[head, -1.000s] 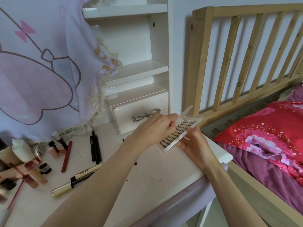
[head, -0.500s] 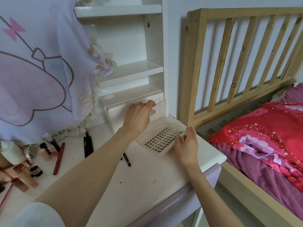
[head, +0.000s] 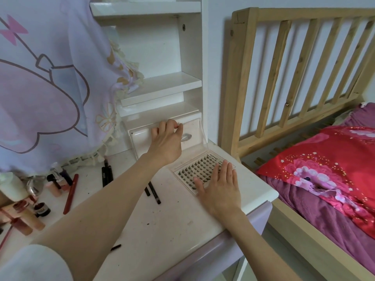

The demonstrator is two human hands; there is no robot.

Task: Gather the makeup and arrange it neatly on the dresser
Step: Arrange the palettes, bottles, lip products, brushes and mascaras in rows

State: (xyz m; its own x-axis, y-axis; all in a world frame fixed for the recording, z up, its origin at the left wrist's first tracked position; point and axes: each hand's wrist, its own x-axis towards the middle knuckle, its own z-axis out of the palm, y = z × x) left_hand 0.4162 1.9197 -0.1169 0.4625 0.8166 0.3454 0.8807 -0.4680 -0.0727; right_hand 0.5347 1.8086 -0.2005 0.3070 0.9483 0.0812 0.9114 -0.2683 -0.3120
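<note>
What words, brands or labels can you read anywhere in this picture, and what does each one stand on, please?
"XOYO": printed on the far edge of the lash tray under the right hand.
Black pencil by the drawer: pale lettering, too small to read.
Small dark jar at the left: printed label, too blurred to read.
Nothing else legible shows.

One camera, worn on the head, looking forward and steeply down

It looks from above the near edge of the bench [head: 166, 226], close enough that both forearms run in from 6 and 7 o'clock. It faces the white shelf unit [head: 162, 86] at 12 o'clock, with the draped cloth [head: 50, 78] at 10 o'clock and the wooden bed rail [head: 294, 63] and red bedding [head: 328, 163] from 2 to 4 o'clock. The wide lens bends straight edges. No second view shares the scene.
</note>
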